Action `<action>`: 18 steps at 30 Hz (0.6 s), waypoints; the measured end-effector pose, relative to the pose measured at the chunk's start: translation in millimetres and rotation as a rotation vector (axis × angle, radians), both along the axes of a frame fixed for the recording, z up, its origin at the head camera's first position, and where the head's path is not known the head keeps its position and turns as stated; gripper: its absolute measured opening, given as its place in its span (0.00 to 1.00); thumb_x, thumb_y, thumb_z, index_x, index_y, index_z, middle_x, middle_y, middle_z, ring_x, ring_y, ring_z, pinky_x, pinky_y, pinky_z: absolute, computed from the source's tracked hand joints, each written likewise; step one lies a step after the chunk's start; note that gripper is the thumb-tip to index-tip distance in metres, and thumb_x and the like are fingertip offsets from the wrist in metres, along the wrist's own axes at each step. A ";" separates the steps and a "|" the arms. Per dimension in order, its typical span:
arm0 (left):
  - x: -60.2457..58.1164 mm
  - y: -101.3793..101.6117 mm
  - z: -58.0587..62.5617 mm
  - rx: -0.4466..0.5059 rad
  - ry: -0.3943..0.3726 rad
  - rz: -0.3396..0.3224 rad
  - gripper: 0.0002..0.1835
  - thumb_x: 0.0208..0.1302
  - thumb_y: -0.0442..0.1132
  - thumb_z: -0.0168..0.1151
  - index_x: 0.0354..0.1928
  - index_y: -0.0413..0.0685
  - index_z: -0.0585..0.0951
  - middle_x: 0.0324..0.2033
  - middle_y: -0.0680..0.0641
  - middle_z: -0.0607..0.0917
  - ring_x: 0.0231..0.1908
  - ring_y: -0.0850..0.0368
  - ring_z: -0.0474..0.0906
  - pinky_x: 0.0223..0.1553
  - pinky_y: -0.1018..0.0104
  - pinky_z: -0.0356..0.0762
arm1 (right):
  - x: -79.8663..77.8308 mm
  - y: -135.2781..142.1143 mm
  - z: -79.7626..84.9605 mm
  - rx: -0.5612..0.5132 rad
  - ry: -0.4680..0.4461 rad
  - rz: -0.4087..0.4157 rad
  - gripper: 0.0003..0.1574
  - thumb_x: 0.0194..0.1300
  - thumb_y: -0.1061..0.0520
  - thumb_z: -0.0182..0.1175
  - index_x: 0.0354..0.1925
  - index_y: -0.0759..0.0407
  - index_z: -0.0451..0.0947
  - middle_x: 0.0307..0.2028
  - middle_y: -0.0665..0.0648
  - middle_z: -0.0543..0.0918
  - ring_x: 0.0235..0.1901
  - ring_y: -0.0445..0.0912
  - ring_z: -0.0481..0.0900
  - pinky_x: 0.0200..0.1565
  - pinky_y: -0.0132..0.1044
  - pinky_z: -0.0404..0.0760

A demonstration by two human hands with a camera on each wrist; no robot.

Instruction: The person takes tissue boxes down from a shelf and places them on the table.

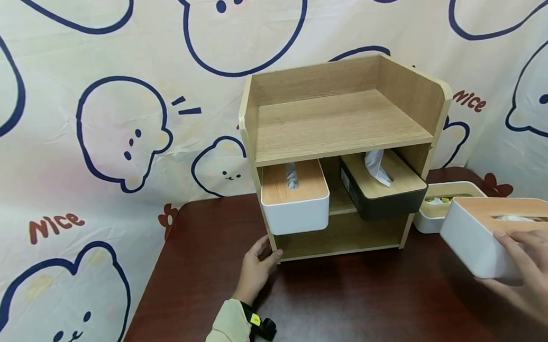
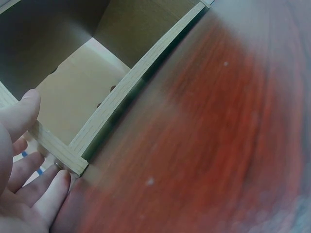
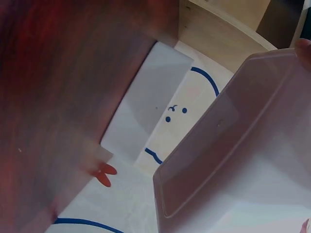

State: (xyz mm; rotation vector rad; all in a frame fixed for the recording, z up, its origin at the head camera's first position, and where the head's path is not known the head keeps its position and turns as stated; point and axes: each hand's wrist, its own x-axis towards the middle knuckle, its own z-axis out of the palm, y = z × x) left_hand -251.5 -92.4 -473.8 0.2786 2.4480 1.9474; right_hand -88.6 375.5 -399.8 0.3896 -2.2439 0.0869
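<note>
My left hand [image 1: 257, 270] grips the lower left side panel of a small wooden shelf [image 1: 337, 124]; in the left wrist view the thumb [image 2: 22, 116] is on the panel's inner side and the fingers are outside. At the right, my right hand [image 1: 541, 274] holds a white tissue box [image 1: 479, 241] with a wood-toned lid, raised above the table. The right wrist view shows the underside of this tissue box [image 3: 233, 141]. On the middle level sit a white tissue box [image 1: 295, 206] and a black tissue box [image 1: 392, 200], both with tissue sticking out and jutting forward.
A white open container [image 1: 430, 223] with small items inside stands right of the shelf, partly behind the held box. The dark reddish table [image 1: 350, 303] stretches in front. A cloth backdrop [image 1: 103, 55] with cartoon bears hangs behind.
</note>
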 end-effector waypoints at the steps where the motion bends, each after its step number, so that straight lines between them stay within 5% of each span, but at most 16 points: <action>1: 0.3 -0.1 0.4 -0.001 0.001 0.001 0.31 0.65 0.39 0.66 0.68 0.43 0.69 0.61 0.40 0.75 0.62 0.44 0.69 0.55 0.51 0.73 | 0.0 -0.4 -2.1 -0.011 -0.016 -0.004 0.65 0.58 0.14 0.35 0.53 0.72 0.71 0.47 0.77 0.70 0.48 0.73 0.63 0.57 0.66 0.56; 4: 0.7 -0.4 0.5 -0.003 0.003 0.002 0.31 0.65 0.40 0.67 0.68 0.43 0.70 0.61 0.40 0.74 0.62 0.44 0.69 0.55 0.50 0.73 | 1.3 -1.7 -7.3 -0.026 -0.061 -0.014 0.66 0.56 0.13 0.33 0.54 0.71 0.70 0.49 0.76 0.69 0.50 0.72 0.62 0.52 0.69 0.56; 13: 0.7 -0.5 1.2 0.003 -0.013 0.000 0.32 0.64 0.40 0.67 0.69 0.43 0.69 0.62 0.39 0.73 0.63 0.43 0.67 0.56 0.50 0.72 | 3.9 -5.5 -20.7 -0.030 -0.151 -0.045 0.67 0.54 0.12 0.30 0.54 0.70 0.71 0.50 0.74 0.70 0.51 0.70 0.62 0.65 0.66 0.45; 18: -6.1 -1.9 -10.2 0.021 -0.019 0.003 0.33 0.64 0.41 0.67 0.69 0.44 0.68 0.63 0.40 0.72 0.64 0.44 0.67 0.56 0.50 0.72 | 4.2 -5.8 -27.6 -0.051 -0.181 -0.061 0.68 0.51 0.12 0.31 0.52 0.70 0.71 0.51 0.73 0.69 0.52 0.69 0.61 0.66 0.66 0.42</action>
